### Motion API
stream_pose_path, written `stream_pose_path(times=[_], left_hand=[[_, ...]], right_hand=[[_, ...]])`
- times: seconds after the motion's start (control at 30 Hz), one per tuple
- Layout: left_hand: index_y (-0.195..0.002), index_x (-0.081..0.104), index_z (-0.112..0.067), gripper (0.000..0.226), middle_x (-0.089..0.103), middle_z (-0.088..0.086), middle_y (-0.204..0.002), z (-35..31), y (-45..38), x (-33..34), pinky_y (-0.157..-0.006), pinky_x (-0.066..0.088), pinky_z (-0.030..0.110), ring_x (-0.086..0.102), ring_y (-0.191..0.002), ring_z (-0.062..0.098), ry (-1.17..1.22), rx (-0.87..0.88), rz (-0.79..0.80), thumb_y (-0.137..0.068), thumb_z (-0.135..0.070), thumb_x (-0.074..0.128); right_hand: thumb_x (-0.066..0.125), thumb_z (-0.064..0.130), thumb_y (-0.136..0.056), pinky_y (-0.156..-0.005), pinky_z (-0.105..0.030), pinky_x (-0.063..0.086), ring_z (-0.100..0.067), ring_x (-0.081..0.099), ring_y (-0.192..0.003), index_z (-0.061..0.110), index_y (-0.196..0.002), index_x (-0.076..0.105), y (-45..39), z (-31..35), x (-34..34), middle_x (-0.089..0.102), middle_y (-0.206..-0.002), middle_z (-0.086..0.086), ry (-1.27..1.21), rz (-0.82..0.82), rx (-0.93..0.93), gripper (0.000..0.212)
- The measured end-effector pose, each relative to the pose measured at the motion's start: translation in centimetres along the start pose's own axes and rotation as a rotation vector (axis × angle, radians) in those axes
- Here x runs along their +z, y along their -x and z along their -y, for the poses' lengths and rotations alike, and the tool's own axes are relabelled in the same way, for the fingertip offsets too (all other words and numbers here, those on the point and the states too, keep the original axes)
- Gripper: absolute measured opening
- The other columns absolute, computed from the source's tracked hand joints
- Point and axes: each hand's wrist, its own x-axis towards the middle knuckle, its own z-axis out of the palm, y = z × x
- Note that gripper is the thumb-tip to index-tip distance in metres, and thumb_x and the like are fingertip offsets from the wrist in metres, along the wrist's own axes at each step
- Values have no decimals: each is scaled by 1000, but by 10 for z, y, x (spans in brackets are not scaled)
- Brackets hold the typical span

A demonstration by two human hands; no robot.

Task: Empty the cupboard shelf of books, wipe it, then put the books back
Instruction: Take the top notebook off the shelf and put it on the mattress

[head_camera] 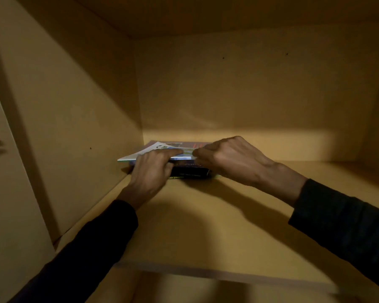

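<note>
A small stack of books (185,165) is seen lying flat on the cupboard shelf (217,226), pushed into the back-left corner, against the left side wall (74,101) and close to the back wall (249,95). A pale paperback (162,149) lies on top, slightly skewed, its near corner jutting out twd. the left wall; a dark book (190,172) is visible beneath, spine facing front.

Both hands are set on the stack. The left hand (150,169) is laid over the stack's front-left edge, fingers stretched across the top cover, thumb side down the front; whether the thumb is hooked under cannot be told. The right hand (232,159) is at the stack's right end, fingers curled in on the top edge, apparently pinching the upper books.

The stack's long axis runs left-right, roughly parallel to the shelf front, w/ one hand at each end, so neither is nearer. Whether the stack is being lifted out or set back cannot be judged from this view. Either way, the move runs straight fwd/back across the shelf front, and the skewed top book could slip.
</note>
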Motion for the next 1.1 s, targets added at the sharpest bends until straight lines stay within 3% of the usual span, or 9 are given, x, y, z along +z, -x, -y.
stream_pose_path(times=[0.17,0.43,0.6,0.7,0.8,0.87,0.93,1.03,1.1], left_hand=[[-103,72,-27,27,72,9,-79,-20,3,-30,-58,45,33,66,-72,34,161,-42,-241,-83,-12,63],[-88,74,-26,4,74,-7,-78,-79,6,-91,-66,53,26,68,-68,8,564,-298,-256,-88,-28,70],[-69,66,-13,23,70,-9,-69,-101,18,-96,-62,49,19,63,-64,5,1192,-547,-142,-91,-10,65],[-83,66,5,23,68,6,-89,-108,22,-93,-82,51,32,63,-84,17,1322,-624,-56,-89,-18,67],[-103,62,7,35,63,12,-97,-117,36,-88,-82,49,35,60,-90,21,1322,-613,-13,-91,-26,66],[-95,64,3,24,67,13,-94,-124,51,-85,-81,49,39,63,-88,23,1311,-611,7,-95,-20,59],[-90,67,-5,16,73,5,-88,-132,69,-86,-76,53,36,69,-81,19,1288,-585,44,-96,-16,57],[-96,66,-6,10,75,3,-84,-145,99,-88,-63,55,22,72,-75,16,1319,-541,92,-88,-5,60],[-111,66,-11,30,75,2,-100,-150,116,-87,-68,56,20,73,-89,16,1327,-553,117,-83,-2,64]], right_hand=[[65,47,-87,-85,-22,55,-2,61,-109,23,-134,54,32,-17,-23,64,-128,7,-658,-463,516,54],[70,59,-77,-107,-32,40,-8,40,-135,26,-155,15,73,-28,-23,32,-156,5,-1075,-499,1053,101],[67,44,-82,-91,-37,52,-15,64,-102,10,-135,52,92,-7,-24,65,-124,-16,-1554,-368,984,65],[65,57,-84,-67,-43,38,-34,50,-74,6,-102,68,104,7,-33,51,-98,-49,-1561,-296,902,54],[64,48,-88,-63,-39,40,-29,48,-60,28,-81,70,114,17,-49,57,-71,-32,-1518,-364,910,22],[60,36,-92,-74,-28,50,-7,66,-72,29,-95,68,126,24,-51,72,-77,8,-1470,-387,871,11],[60,36,-92,-95,-28,49,-8,67,-104,27,-129,59,140,32,-53,70,-112,18,-1414,-341,863,38],[61,39,-89,-102,-42,49,-34,54,-122,30,-151,32,159,55,-57,56,-138,-6,-1387,-306,936,68],[60,38,-90,-86,-55,53,-55,57,-98,35,-152,26,170,71,-63,59,-115,-35,-1386,-247,1009,71]])
